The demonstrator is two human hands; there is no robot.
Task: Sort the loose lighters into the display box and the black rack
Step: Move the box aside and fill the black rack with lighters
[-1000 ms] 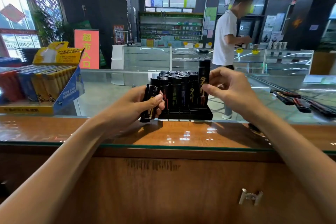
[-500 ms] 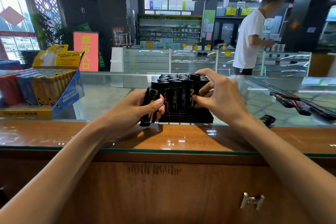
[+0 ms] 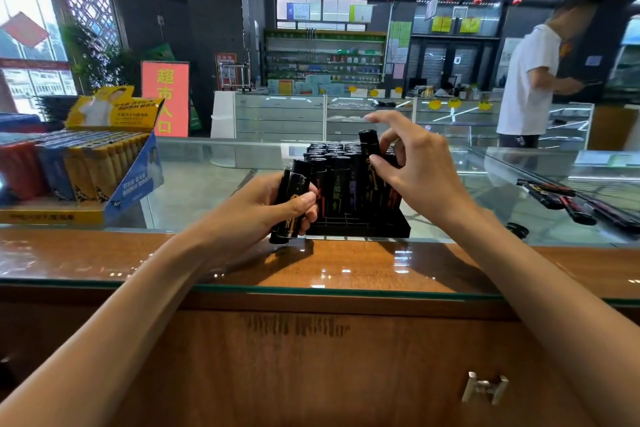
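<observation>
Wooden counter [image 3: 311, 374] with glass top; one metal handle [image 3: 484, 387] on its front panel, lower right. Behind: red sign [image 3: 165, 97] with yellow characters, plant [image 3: 93, 55] to its left, stocked shelving [image 3: 325, 59] at rear, glass cases [image 3: 294, 114] before it. Person in white shirt [image 3: 526, 83] standing far right — blurred.

Reaching forward with both bare forearms, from the lower corners in toward the middle. Gripping a few black lighters [image 3: 293, 196] upright in the left hand [image 3: 258, 215], with the thumb pressed across their front and the fingers curled round behind. Pinching a raised lighter [image 3: 369, 142] in the right hand [image 3: 420, 173], with the thumb tip against its near side, the middle finger bent behind it, the index finger stretched out straight above and the wrist cocked slightly upward.
</observation>
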